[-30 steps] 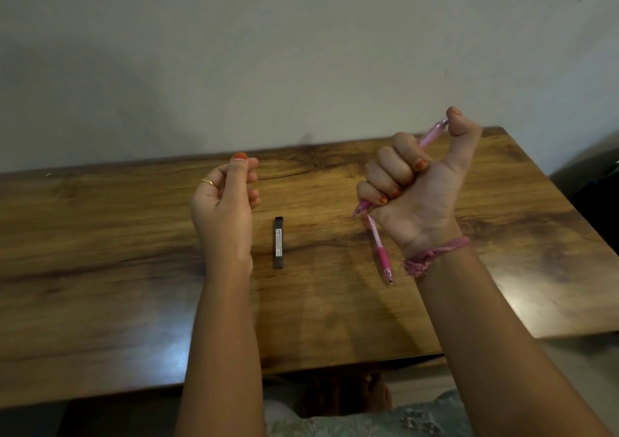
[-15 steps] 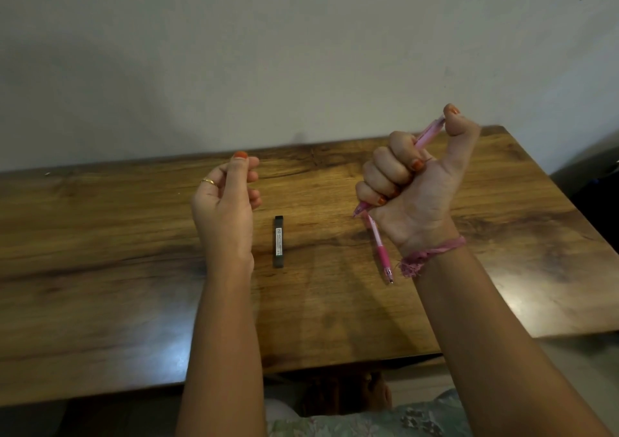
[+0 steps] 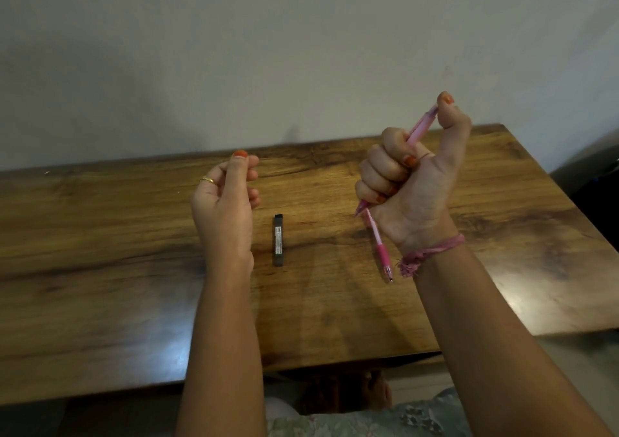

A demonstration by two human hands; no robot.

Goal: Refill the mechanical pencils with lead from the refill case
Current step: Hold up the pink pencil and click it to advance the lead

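Note:
My right hand [image 3: 415, 195] is raised above the table and grips a pink mechanical pencil [image 3: 420, 128] in its fist. The pencil slants up to the right, and my thumb rests on its top end. A second pink mechanical pencil [image 3: 380, 247] lies on the wooden table [image 3: 100, 252] under that hand, tip toward me. The dark lead refill case [image 3: 278, 239] lies between my hands. My left hand [image 3: 222, 202] hovers left of the case with fingers curled and thumb against the forefinger. Nothing shows between them.
The table's back edge meets a plain wall. Its right end stops beside a dark object [image 3: 599, 195] on the floor. My patterned clothing [image 3: 385, 420] and a foot [image 3: 378, 393] show below the front edge.
My right hand has risen slightly with the pencil, thumb still on its top. The left hand, the case and the lying pencil have not moved.

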